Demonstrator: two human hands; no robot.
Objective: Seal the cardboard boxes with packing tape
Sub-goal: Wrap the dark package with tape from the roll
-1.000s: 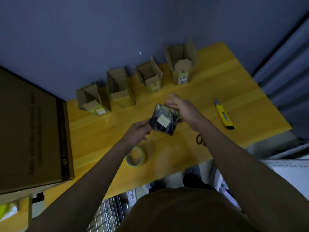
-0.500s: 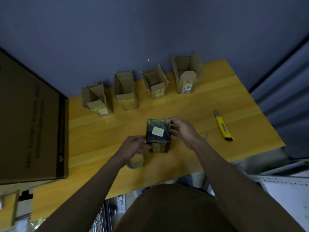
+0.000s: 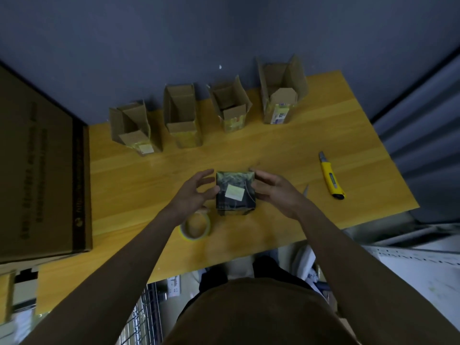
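My torso: bottom centre of the frame, dark shirt, nearest the camera.
My left hand (image 3: pixel 196 192): centre of the frame, fingers spread and loosely bent, released; fingertips just beside the left face of the dark box, whether they touch it I cannot tell.
My right hand (image 3: pixel 272 191): right of centre, fingers relaxed and extended beside the right face of the same box, grasping nothing; contact cannot be told.
Roll of packing tape (image 3: pixel 196 226): lying flat on the counter below my left hand, just lower left of the dark box.
Dark box (image 3: pixel 235 192): centre of the frame between my two hands, standing on the counter, closed top facing up with a pale square label on it.
Counter (image 3: pixel 286 150): yellow wooden surface filling the middle of the frame.
Utility knife (image 3: pixel 331 176): yellow, right of centre, lying well apart from my right hand.
Large carton (image 3: pixel 42 165): left edge of the frame, brown, with a dark band along its right side.
Four open cardboard boxes: upper middle, in a row along the far edge of the counter against the wall; from left, first (image 3: pixel 133 128), second (image 3: pixel 183 115), third (image 3: pixel 231 107), fourth (image 3: pixel 281 92), all with flaps raised.
Wall (image 3: pixel 174 33): grey-blue, top of the frame, farthest.
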